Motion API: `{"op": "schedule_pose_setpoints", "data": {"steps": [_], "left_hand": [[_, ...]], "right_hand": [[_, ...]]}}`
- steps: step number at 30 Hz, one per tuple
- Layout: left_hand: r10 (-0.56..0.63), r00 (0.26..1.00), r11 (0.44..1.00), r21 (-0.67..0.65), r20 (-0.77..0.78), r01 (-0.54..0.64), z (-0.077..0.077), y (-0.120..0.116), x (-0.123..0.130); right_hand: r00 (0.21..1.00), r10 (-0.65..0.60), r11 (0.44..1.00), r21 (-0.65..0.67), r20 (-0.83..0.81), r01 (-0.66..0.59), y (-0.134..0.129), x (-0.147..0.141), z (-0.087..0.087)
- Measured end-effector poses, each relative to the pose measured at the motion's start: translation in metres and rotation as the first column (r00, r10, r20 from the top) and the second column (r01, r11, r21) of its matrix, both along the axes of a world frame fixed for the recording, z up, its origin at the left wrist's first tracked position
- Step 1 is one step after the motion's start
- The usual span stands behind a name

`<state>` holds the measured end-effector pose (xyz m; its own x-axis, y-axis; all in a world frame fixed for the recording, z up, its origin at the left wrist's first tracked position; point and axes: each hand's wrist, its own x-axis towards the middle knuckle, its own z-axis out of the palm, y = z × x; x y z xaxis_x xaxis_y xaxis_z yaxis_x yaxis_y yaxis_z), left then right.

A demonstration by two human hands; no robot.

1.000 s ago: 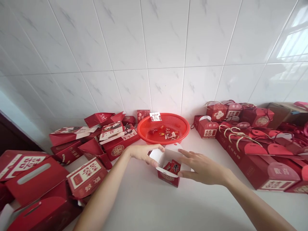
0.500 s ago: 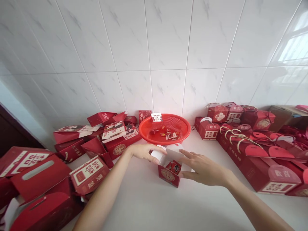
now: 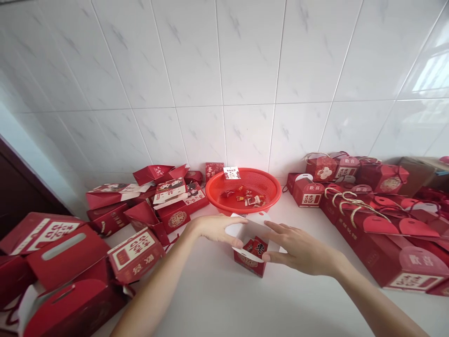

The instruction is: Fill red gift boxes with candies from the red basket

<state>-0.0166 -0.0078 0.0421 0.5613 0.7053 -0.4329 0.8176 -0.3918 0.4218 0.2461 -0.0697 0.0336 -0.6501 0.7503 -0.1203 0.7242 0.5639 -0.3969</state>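
An open red gift box [image 3: 249, 267] with a gold round emblem stands upright on the white tabletop, its white-lined flaps raised. Inside it lie red packets [image 3: 260, 246] with a dark printed character. At the box's left side, my left hand [image 3: 215, 230] has its thumb and fingers curved around a flap. My right hand [image 3: 303, 248] holds the right side, thumb low at the front corner and fingers behind along the flap. Just beyond the box sits a red plastic basket [image 3: 213, 199] with some small wrapped sweets [image 3: 253, 200] in it.
Several loose red boxes [image 3: 136, 252] are heaped on the left, some open. Rows of closed red boxes [image 3: 380, 255] with handles and cord [image 3: 358, 201] fill the right. A white tiled wall [image 3: 249, 135] rises behind the table. A brown carton [image 3: 417, 173] stands at the far right.
A front white-lined flap of the gift box now leans outward over its front, where it was not visible before. My hands stay at its sides. The view has shifted slightly.
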Motion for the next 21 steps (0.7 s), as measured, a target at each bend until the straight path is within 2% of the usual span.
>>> {"op": "schedule_pose_setpoints", "data": {"steps": [8,12,21], "left_hand": [[0.028,0.998,1.000,0.012,-0.063,-0.027,0.003,-0.011,0.005],[0.023,0.998,0.993,0.121,-0.067,-0.015,0.006,-0.019,0.008],[0.021,0.996,0.957,0.288,0.086,-0.045,0.015,-0.034,0.018]], "right_hand": [[0.998,-0.008,0.997,0.079,-0.059,0.013,0.002,0.002,-0.002],[0.995,-0.009,0.995,0.101,-0.098,0.019,0.004,0.005,-0.001],[0.996,0.010,1.000,0.024,-0.088,-0.008,0.006,0.014,0.001]]}}
